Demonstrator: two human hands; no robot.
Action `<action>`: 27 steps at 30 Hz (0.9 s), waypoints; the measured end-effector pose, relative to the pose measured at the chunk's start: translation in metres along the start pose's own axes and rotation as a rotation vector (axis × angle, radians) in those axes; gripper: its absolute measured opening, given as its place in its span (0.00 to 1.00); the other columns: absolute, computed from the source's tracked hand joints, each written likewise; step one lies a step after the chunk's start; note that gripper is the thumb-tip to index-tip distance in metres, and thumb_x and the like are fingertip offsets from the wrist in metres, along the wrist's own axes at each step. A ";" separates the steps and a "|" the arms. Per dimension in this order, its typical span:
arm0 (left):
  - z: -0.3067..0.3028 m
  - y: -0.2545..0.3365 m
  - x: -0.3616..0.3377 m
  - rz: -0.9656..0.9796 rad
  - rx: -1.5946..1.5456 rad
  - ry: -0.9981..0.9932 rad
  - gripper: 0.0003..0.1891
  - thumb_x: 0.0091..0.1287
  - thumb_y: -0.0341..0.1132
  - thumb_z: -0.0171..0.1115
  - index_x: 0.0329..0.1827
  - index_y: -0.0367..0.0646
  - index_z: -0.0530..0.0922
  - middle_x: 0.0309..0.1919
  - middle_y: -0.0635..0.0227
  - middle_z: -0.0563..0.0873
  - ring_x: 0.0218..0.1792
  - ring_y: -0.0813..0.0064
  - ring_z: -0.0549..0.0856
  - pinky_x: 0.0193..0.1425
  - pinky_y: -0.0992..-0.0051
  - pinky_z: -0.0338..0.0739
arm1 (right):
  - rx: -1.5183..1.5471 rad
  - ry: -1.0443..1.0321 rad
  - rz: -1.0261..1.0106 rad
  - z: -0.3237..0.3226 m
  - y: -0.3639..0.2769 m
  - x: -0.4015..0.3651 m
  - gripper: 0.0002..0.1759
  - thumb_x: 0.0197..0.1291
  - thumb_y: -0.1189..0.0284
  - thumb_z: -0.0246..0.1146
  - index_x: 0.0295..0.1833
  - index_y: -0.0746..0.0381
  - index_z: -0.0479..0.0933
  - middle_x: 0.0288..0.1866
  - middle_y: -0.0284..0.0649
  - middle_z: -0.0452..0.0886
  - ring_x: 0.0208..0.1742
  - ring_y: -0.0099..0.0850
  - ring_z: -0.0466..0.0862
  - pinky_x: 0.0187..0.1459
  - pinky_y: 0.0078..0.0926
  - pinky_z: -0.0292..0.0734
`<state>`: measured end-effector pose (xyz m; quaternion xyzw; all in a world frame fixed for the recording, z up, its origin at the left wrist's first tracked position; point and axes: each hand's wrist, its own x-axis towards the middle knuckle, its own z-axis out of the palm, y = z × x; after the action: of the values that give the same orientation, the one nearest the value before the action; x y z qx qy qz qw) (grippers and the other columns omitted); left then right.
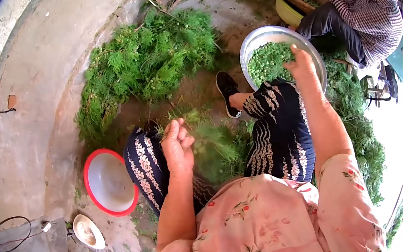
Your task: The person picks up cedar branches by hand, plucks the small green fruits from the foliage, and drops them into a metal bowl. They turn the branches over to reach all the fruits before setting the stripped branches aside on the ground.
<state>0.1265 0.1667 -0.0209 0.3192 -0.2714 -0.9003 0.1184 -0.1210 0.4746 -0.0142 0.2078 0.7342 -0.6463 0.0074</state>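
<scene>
On your left, a red-rimmed basin (111,184) is sitting below a heap of green branches (145,61). Your left hand (178,142) is keeping its grip bent together, apparently pinching a wispy green sprig (188,118). Your right hand (300,62) is hovering over the metal bowl (310,47), fingers loosely spread and seemingly holding nothing, while small green berries (267,61) are lying inside. Farther right, a co-worker (367,17) is sitting near the bowl. You are probably dropping stripped berries in; the next move is likely calling for your right grip to return to the sprig.
</scene>
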 end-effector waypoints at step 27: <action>0.003 -0.003 0.003 -0.031 -0.272 -0.216 0.16 0.67 0.40 0.53 0.43 0.33 0.74 0.45 0.53 0.80 0.51 0.57 0.77 0.59 0.59 0.69 | -0.679 -0.615 -1.136 0.094 0.059 -0.179 0.17 0.43 0.83 0.57 0.41 0.59 0.80 0.35 0.40 0.77 0.42 0.41 0.74 0.49 0.38 0.67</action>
<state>0.1222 0.1689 -0.0226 0.2056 -0.1535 -0.9594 0.1167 0.0363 0.3365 -0.0355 -0.4098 0.8535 -0.3163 -0.0591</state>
